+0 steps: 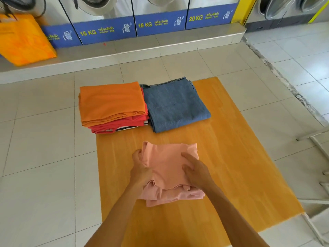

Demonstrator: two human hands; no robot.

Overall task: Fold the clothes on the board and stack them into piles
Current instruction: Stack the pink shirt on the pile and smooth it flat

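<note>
Laundromat floor, wooden board [240, 139]: pink garment [167, 164] at near centre, pinched at its edge by left hand [140, 168], pressed flat by right hand [194, 170] to set the fold; orange-topped pile [112, 102] and denim pile [174, 104] stacked beyond.

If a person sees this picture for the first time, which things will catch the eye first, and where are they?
First, the two hands, left hand and right hand, pressing on a pink garment at the middle of the yellow wooden board on the tiled floor. Behind it, at the far edge of the board, stand two folded piles side by side: an orange-topped pile on the left and a blue denim pile on the right. A bright orange bag stands far left, by the washing machines.
</note>
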